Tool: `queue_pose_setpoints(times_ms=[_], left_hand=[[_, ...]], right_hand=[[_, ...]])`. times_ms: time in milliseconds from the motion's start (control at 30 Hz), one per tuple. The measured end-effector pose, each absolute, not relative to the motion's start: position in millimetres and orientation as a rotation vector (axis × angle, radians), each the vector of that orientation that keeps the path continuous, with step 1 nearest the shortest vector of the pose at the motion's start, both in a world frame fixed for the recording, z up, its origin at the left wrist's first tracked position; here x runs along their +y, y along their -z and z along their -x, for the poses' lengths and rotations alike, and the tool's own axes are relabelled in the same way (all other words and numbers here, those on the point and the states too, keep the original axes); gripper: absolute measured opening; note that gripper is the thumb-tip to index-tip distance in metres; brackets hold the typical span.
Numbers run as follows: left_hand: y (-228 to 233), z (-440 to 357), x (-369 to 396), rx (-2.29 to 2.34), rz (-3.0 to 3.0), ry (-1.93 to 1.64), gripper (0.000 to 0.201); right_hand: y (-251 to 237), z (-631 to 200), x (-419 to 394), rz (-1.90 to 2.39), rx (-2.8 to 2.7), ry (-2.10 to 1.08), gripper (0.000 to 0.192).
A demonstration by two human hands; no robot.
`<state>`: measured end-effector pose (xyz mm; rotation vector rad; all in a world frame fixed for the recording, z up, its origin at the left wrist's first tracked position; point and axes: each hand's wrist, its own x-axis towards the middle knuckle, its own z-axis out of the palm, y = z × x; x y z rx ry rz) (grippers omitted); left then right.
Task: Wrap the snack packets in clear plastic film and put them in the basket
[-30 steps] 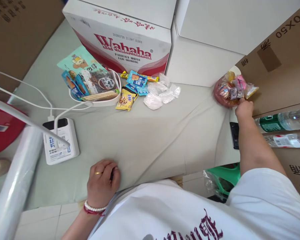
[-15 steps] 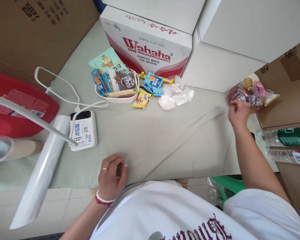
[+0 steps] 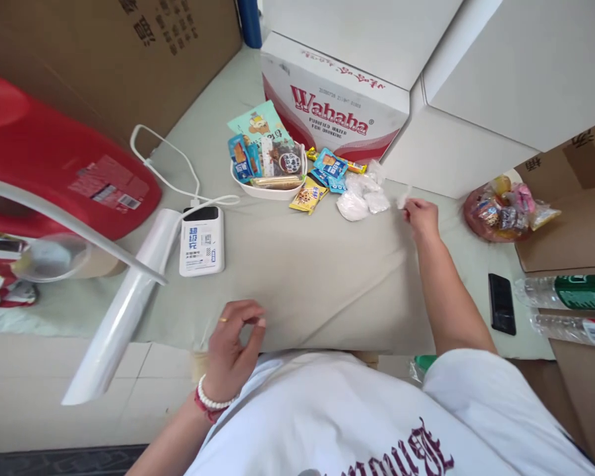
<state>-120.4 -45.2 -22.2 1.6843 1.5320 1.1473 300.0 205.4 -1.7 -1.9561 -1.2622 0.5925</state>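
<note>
Head view: the right hand (image 3: 421, 217) pinches a small clear packet (image 3: 403, 197) just right of the white packet pile (image 3: 359, 201); the left hand (image 3: 233, 344), fingers loosely curled and holding nothing, rests at the worktop (image 3: 302, 277) edge.

A white power bank (image 3: 201, 240) lies on the grey-green cloth (image 3: 302, 277), with a white cable (image 3: 166, 165) looping away from it. Just left of it lies a roll of clear film (image 3: 123, 307), tilted across the cloth's edge. A red container (image 3: 54, 158) sits further left. A Wahaha carton (image 3: 334, 116) stands at the back beside white boxes (image 3: 476, 99). A black phone (image 3: 502, 303) lies near two water bottles (image 3: 570, 304) on the right.
</note>
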Motion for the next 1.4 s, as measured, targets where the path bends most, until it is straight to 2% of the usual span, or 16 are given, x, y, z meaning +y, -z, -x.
queue_pose_setpoints(times_ms=[67, 167, 200, 300, 400, 500, 600, 800, 967, 1200, 1400], left_hand=[[13.4, 104.7, -31.6, 1.333, -1.624, -1.105, 0.013], [6.1, 65.3, -1.3, 1.153, -1.633, -1.086, 0.015], [6.3, 50.7, 9.1, 1.112, -1.633, -1.107, 0.016], [14.0, 17.0, 33.6, 1.08, -1.625, -1.157, 0.038], [24.9, 9.7, 42.5, 0.986, -1.519, -1.105, 0.027], [29.7, 21.8, 41.1, 0.944, -1.302, -0.983, 0.036], [25.5, 30.0, 36.6, 0.98, -1.238, -0.966, 0.038], [15.0, 18.2, 31.7, 1.006, -1.344, -1.04, 0.023], [20.0, 34.9, 35.3, 0.959, -1.187, -1.006, 0.033], [18.4, 21.7, 24.8, 0.94, -1.209, -1.002, 0.031], [21.1, 28.2, 28.6, 0.876, -1.061, -0.964, 0.044]], right_hand=[[-3.8, -276.1, 161.8, 1.722, -0.888, -0.925, 0.014], [-5.6, -223.1, 93.4, 1.481, -0.696, -1.315, 0.028], [-5.5, -204.4, 73.9, 1.443, -0.668, -1.392, 0.03], [-7.5, -161.5, 34.1, 1.392, -0.644, -1.503, 0.033], [-13.9, -152.2, 21.6, 1.359, -0.671, -1.587, 0.037], [-20.8, -167.2, 21.0, 1.324, -0.664, -1.748, 0.041], [-23.5, -175.5, 19.9, 1.324, -0.638, -1.772, 0.042], [-22.9, -153.2, 18.3, 1.364, -0.706, -1.773, 0.044], [-25.6, -169.0, 21.7, 1.318, -0.654, -1.849, 0.043], [-22.7, -155.4, 18.2, 1.374, -0.701, -1.833, 0.046], [-29.9, -169.6, 17.0, 1.377, -0.704, -1.882, 0.047]])
